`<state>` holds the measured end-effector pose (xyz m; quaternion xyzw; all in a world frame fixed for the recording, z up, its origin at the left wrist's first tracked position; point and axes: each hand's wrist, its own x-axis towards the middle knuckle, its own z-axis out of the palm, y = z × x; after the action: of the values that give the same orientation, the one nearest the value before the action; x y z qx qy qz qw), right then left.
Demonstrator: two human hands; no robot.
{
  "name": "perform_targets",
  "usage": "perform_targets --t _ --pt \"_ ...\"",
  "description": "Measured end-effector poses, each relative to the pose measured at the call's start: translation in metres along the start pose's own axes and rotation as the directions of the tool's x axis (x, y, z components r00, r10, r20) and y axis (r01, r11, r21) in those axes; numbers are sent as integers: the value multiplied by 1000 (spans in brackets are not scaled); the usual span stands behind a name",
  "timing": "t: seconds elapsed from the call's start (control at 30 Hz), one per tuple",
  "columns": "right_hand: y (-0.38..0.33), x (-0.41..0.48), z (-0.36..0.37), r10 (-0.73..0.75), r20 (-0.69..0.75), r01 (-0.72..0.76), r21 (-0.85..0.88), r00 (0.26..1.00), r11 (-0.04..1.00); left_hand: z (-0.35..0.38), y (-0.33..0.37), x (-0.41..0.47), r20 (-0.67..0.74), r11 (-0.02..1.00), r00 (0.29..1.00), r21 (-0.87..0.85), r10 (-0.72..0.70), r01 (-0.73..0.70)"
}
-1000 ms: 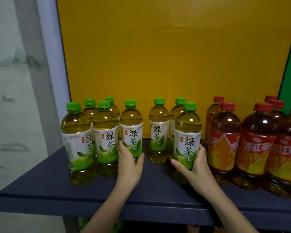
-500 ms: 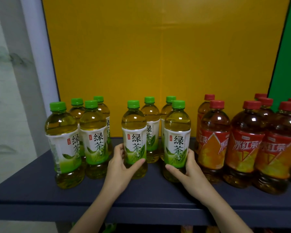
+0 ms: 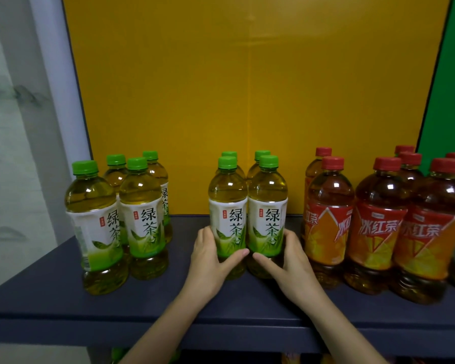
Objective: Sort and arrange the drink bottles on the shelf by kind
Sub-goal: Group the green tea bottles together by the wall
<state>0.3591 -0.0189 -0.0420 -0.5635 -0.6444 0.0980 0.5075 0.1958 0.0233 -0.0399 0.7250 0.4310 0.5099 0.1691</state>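
- The left hand (image 3: 208,261) grips the left front green tea bottle (image 3: 227,206) low on its label, thumb laid across the front and fingers wrapped round the outer side
- The right hand (image 3: 290,261) grips the right front green tea bottle (image 3: 268,203) in mirror fashion, thumb across the foot of the label and fingers round the far side
- Both gripped bottles stand upright on the dark shelf (image 3: 63,298), side by side between the two hands; their labels look to be touching, and the thumb tips nearly meet in front of them
- Straight behind the grip stand two more green-capped bottles (image 3: 262,153), with only their caps and shoulders showing
- Well to the left of the left hand, across a gap, four green tea bottles (image 3: 142,214) stand in a tight cluster, two in front and two behind
- Just beside the right hand, on its outer side, the red iced tea bottles (image 3: 329,214) begin; whether the nearest one touches the hand cannot be told, and the others run on to the right edge of the view
- Beyond the grip rises a yellow back panel (image 3: 247,101), with a green panel (image 3: 447,88) further right and a pale upright post (image 3: 58,88) at the left
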Motion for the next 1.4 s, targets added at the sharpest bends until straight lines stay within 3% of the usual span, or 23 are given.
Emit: perform_targets --t 0.4,0.6,0.73,0.83,0.9,1.0,1.17,1.4 --pt "-13 -13 -3 -49 -66 49 0 997 999 -19 -1 -14 -28 998 999 -34 47 -48" --pt "-44 -40 13 -279 -238 276 -46 930 960 -83 -21 -38 -310 972 926 159 216 -174" --pt "-74 -36 45 -301 -118 311 75 946 948 -125 -34 -45 -496 943 816 291 295 -164" --pt "-91 -24 83 -278 -6 277 128 961 952 -151 -53 -43 -577 964 785 247 226 -96" --pt "-98 -13 108 -232 50 222 162 971 962 -162 -69 -38 -522 992 850 122 78 -17" --pt "-108 5 138 -111 145 82 195 983 977 -169 -86 -32 -317 998 946 -10 -60 60" --pt "-116 17 156 -8 259 -65 273 966 960 -168 -98 -32 -171 999 985 41 0 7" --pt "-104 14 146 60 119 -82 190 991 978 -152 -84 -25 -27 995 999 -92 31 -33"
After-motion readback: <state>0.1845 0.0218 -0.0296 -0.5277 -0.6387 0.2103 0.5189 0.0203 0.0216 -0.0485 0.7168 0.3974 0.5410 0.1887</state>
